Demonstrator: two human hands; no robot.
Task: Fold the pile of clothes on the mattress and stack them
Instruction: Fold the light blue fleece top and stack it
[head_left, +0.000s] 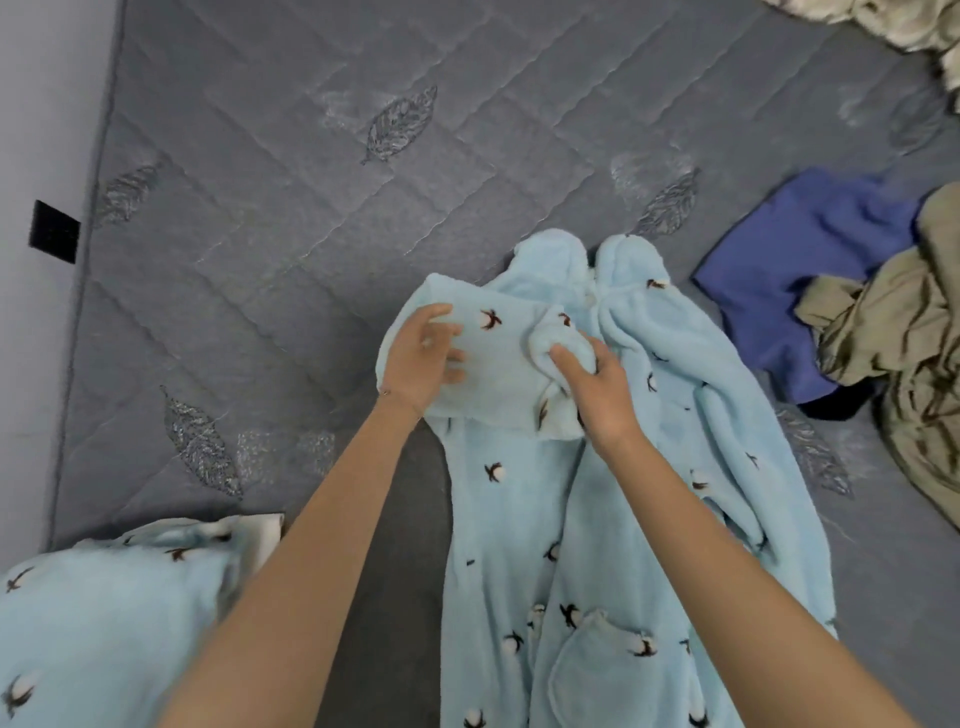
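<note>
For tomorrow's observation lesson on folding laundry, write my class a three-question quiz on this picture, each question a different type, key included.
1. True or false: both the left-hand grip and the right-hand grip are on the light-blue fleece garment.
2. Which one pinches a bunched fold of it? A) left-hand grip B) right-hand grip C) neither
3. Fill in: the garment lies on a grey quilted ____.
Key: 1 true; 2 B; 3 mattress.
</note>
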